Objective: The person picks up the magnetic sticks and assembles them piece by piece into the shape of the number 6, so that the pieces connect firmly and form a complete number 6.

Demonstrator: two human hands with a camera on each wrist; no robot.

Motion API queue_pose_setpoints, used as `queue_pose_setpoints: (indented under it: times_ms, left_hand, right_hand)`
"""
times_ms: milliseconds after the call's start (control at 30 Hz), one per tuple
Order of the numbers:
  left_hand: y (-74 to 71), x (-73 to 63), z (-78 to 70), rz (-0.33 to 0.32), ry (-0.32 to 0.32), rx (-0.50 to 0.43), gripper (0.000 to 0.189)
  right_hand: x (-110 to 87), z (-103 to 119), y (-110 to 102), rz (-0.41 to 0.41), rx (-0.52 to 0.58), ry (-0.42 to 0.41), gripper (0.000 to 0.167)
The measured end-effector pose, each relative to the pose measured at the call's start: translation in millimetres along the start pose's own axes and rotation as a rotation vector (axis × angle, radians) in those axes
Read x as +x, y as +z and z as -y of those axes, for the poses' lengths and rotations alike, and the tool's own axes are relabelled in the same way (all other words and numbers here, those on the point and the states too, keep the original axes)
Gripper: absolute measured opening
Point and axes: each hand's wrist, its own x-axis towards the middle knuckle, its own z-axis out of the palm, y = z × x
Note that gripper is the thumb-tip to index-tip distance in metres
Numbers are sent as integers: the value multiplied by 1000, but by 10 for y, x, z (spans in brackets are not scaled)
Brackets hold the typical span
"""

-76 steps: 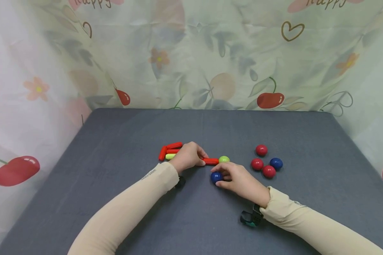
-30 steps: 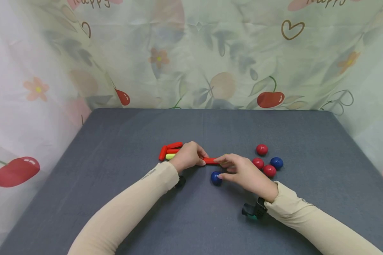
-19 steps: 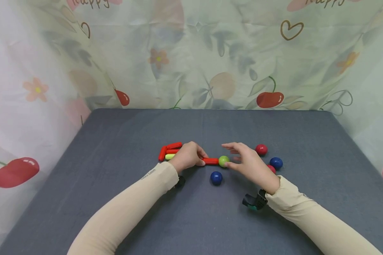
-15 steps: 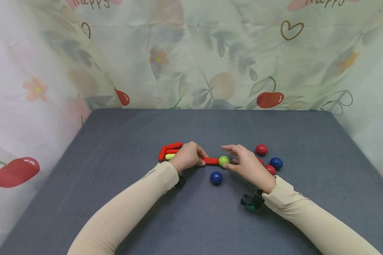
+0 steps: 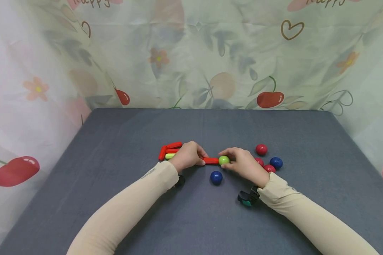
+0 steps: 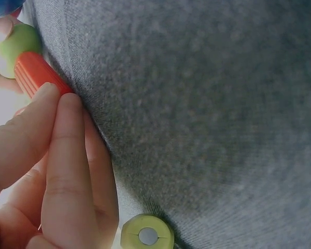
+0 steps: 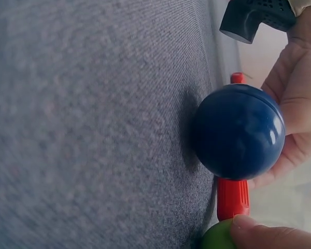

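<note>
My left hand [image 5: 189,155] pinches the left end of a red ribbed rod [image 5: 211,161] lying on the table. Against the rod's right end sits a green ball [image 5: 224,160], and the thumb and fingers of my right hand [image 5: 244,164] hold it from both sides. In the left wrist view, rod [image 6: 39,72] and ball [image 6: 22,45] touch end-on; any join between them is hidden. A loose blue ball [image 5: 216,177] stands just in front of the rod and looms large in the right wrist view, where my right thumb [image 7: 269,236] lies on the green ball [image 7: 217,237].
Left of my left hand lie several red rods [image 5: 162,153] and a yellow-green rod [image 5: 170,156], partly covered by that hand. Beyond my right hand are red balls [image 5: 261,149] and another blue ball [image 5: 276,163]. A printed curtain [image 5: 191,71] hangs behind the grey table [image 5: 140,124].
My right hand has left the blue ball, swung back past the green ball, then come in from the right and taken hold of it. The left hand and red rod stay in place.
</note>
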Motion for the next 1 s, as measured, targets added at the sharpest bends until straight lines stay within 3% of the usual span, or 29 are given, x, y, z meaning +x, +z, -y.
queue_pose_setpoints:
  times_ms: [533, 867, 1000]
  left_hand:
    - [-7, 26, 43, 13, -41, -49, 20]
    - [-76, -60, -2, 33, -22, -147, 20]
    - [-90, -116, -61, 45, 21, -175, 22]
  right_hand:
    - [10, 22, 1, 14, -23, 24, 35]
    - [15, 12, -30, 23, -27, 17, 35]
    - [15, 7, -37, 20, -32, 15, 34]
